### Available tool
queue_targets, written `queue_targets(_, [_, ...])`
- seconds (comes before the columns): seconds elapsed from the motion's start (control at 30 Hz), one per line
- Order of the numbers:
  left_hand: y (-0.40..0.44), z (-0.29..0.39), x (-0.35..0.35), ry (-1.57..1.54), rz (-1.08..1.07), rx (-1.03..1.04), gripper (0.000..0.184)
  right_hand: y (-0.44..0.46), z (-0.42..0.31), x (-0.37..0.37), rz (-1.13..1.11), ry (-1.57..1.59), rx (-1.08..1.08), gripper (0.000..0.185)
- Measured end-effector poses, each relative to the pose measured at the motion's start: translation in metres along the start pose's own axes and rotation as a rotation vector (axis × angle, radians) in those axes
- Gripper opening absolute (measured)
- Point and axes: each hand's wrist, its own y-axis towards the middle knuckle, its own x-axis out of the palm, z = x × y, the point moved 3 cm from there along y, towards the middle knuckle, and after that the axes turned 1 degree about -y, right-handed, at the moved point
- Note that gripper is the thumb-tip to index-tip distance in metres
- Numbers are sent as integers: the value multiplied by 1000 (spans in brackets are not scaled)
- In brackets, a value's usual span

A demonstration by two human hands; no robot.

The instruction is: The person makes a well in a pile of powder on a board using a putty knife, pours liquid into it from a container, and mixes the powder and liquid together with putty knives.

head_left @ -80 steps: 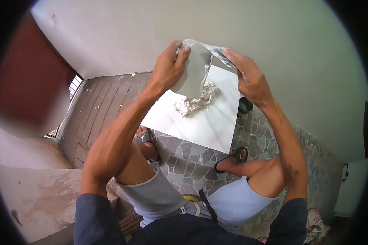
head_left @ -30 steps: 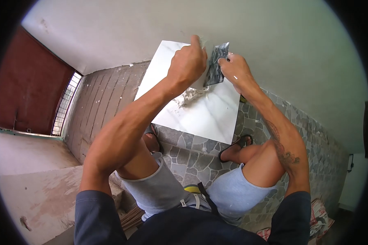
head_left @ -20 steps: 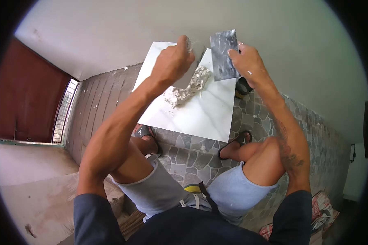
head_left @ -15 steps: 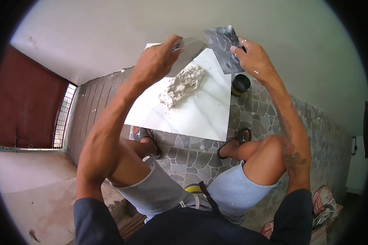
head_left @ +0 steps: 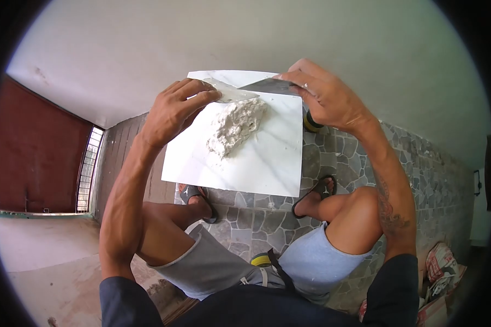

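Observation:
A white marble-patterned board point(head_left: 278, 158) lies in front of me with a lumpy heap of off-white putty point(head_left: 234, 128) on it. My left hand point(head_left: 177, 109) grips a putty knife point(head_left: 232, 94), its wide blade smeared with putty and held over the heap's far end. From the right, my right hand point(head_left: 324, 95) holds a second flat putty knife point(head_left: 267, 85), whose grey blade is tilted nearly edge-on. The two blades meet or overlap above the board; whether they touch I cannot tell. My fingers hide the near ends of both tools.
Partly behind my right wrist stands a dark container with a yellow band point(head_left: 311, 122). My sandalled feet are just below the board on stone-patterned tile point(head_left: 267, 223). A pale wall point(head_left: 245, 38) rises beyond. Crumpled bags point(head_left: 442, 264) lie at lower right.
Both hands have come lower in view, and the right blade has turned from face-on to nearly edge-on, moving left to the other blade. The board appears slightly lower.

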Motion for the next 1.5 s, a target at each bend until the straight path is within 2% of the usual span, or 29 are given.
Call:
queue_targets(0.4, [3,23,-16,-57,21,63,33,20,37,55,-160,-126,96,34])
queue_targets(0.5, [-4,13,-14,-211,71,-173,22,22,42,62,-149,-128,115,35])
queue_targets(0.6, [-9,6,-13,-212,249,-380,20,22,43,64,-172,-138,116,39])
queue_targets(0.73, [-5,-3,-15,-206,217,-511,26,23,28,60,-233,-332,-24,46])
queue_targets(0.87, [-3,-5,-7,-174,92,-428,27,21,15,60,-145,-421,-221,46])
queue_targets(1.03, [6,3,8,-132,-44,-375,27,20,-1,56,-91,-468,-279,42])
queue_targets(1.17, [9,-4,17,-134,-50,-350,27,17,-1,54,-72,-446,-265,43])
queue_targets(1.33, [11,-8,20,-73,-154,-432,27,18,-5,47,-22,-374,-216,44])
queue_targets(1.5, [4,-19,26,-66,-72,-456,28,14,5,38,-43,-211,-25,37])
